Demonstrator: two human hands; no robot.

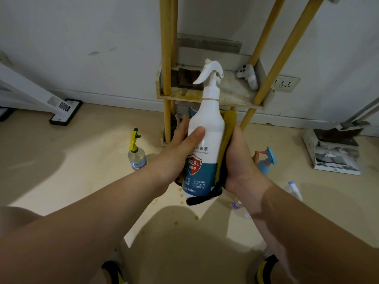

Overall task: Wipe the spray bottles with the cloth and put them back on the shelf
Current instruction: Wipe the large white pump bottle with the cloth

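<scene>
Left of the held bottle: clear plastic spray bottle with yellow trigger [136, 154], upright on the floor, well apart.

Left hand [180, 152]: clamped round the bottle's mid-body, thumb laid across the front, fingers behind.

Tall white plastic spray bottle [205, 124]: held above the floor, in front of the yellow-posted wooden shelf [205, 97], not on it. Long axis near vertical, head up, top leaning slightly right. Trigger lever points down-left. Label reads "消毒液", "99.9%" on a red-and-blue shield, "500ml".

Mustard-yellow cloth with dark edge [227, 128]: against the bottle's right side, dark end hanging below its base.

Right hand [240, 158]: cupped round the cloth, pressing it to the bottle; fingertips hidden.

Right of the bottle: light blue plastic spray bottle [266, 160] on the floor, near.
</scene>
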